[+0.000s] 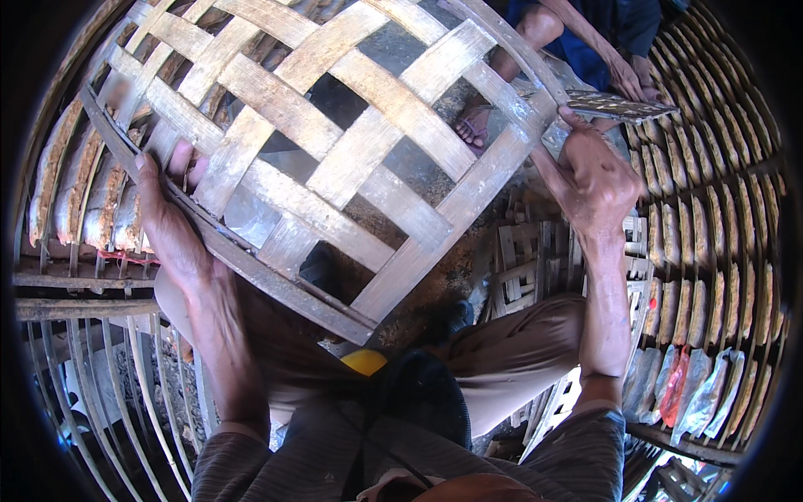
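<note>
A large woven bamboo panel [406, 109] with wide flat slats and square gaps hangs tilted before me, over my lap. My left hand [171, 217] is closed around its lower left rim, thumb on the near side and fingers showing through the weave behind. At the right edge my right hand [598, 171] grips the frame strip with curled fingers, the thumb pointing up along it. The panel's top runs out of view.
Another person's hand [626, 77] rests near a dark flat panel [619, 105] at the far right. Slatted racks with rows of brownish pieces [669, 234] curve around both sides. Plastic bags [703, 397] hang at the right. More woven panels [519, 268] stand by my knee.
</note>
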Demonstrator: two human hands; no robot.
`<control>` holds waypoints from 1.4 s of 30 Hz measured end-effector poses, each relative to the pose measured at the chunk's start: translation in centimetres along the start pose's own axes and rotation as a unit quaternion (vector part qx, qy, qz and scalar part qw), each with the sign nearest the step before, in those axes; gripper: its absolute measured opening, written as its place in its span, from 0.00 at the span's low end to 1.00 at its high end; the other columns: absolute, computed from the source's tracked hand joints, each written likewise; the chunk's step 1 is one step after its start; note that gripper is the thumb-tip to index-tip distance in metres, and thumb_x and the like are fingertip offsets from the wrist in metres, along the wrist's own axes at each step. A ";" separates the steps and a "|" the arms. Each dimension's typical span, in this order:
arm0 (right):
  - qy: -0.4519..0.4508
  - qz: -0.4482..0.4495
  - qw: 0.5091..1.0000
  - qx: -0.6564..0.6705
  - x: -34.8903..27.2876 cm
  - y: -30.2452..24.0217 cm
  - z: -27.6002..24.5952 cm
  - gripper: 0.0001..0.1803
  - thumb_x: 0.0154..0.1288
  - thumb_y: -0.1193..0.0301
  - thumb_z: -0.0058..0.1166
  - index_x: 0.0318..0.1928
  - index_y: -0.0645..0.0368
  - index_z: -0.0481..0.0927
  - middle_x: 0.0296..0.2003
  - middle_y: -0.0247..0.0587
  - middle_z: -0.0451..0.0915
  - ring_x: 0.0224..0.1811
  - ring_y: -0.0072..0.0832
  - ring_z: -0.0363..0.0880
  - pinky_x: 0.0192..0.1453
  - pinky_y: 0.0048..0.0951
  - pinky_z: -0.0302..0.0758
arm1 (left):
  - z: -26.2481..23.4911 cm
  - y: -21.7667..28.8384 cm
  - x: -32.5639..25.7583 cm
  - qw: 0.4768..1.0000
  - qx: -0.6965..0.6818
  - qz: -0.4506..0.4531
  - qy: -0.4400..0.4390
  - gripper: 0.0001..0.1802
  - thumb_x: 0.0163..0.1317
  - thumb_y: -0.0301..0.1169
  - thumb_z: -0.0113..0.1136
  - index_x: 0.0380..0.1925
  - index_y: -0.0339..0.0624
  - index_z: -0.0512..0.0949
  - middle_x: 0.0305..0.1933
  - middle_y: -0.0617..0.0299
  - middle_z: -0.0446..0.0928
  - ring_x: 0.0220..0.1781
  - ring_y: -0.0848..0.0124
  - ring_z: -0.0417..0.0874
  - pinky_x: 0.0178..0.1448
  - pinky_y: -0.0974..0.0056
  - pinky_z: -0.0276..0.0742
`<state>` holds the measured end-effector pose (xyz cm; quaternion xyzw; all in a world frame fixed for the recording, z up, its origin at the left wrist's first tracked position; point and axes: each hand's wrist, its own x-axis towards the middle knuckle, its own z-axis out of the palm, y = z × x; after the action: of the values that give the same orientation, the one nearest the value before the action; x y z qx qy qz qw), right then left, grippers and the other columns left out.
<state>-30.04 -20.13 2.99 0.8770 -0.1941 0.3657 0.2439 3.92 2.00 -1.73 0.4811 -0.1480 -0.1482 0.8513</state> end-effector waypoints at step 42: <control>-0.098 0.467 0.605 0.637 -0.6 -1.5 4.0 0.30 0.76 0.56 0.61 0.57 0.75 0.74 0.46 0.52 0.85 0.46 0.34 0.89 0.45 0.39 0.93 | 1.3 0.2 -0.7 0.999 0.012 0.024 0.033 0.20 0.79 0.47 0.54 0.55 0.42 0.74 0.45 0.51 0.86 0.39 0.69 0.87 0.43 0.65 0.86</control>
<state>-27.53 -21.10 -0.33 0.6314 -0.3176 0.3728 -0.6012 2.78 1.36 -0.95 0.4924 -0.1334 -0.1095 0.8531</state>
